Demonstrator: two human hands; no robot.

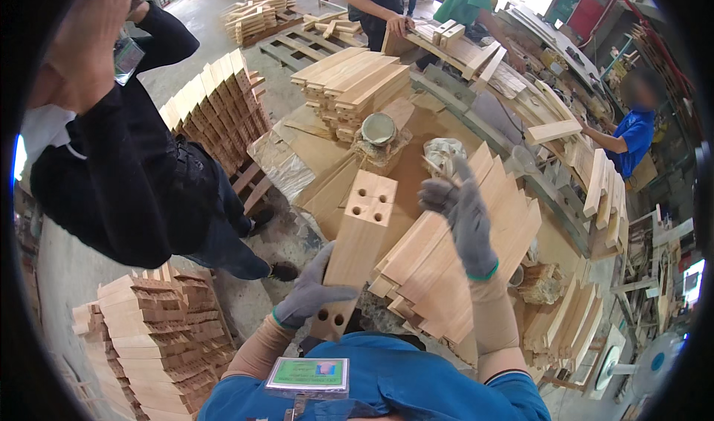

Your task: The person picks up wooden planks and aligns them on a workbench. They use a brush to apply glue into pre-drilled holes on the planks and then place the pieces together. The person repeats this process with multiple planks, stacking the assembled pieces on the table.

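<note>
1. A gloved left hand (pixel 311 293) grasps a long wooden block (pixel 358 248) near its close end, fingers wrapped around the side; the block stands tilted up in the near centre, its far end showing four drilled holes, two more holes showing by the glove.
2. The gloved right hand (pixel 460 211) is raised over a stack of boards (pixel 454 261) to the right, fingers pinched on something small and pale; what it is cannot be made out against the clutter behind.
3. A round tin (pixel 378 129) sits on the bench beyond the block, before a pile of planks (pixel 357 82).
4. A person in a dark top (pixel 126 175) stands at left, head and raised arm cut off by the frame's rim.
5. Cut blocks (pixel 152 343) are heaped near left; their lower rows run out of view.
6. Three workers (pixel 476 1) stand at the far bench, the upper bodies of two cropped; bench edges bend with the lens.
7. A badge (pixel 309 375) hides part of the wearer's blue shirt.
</note>
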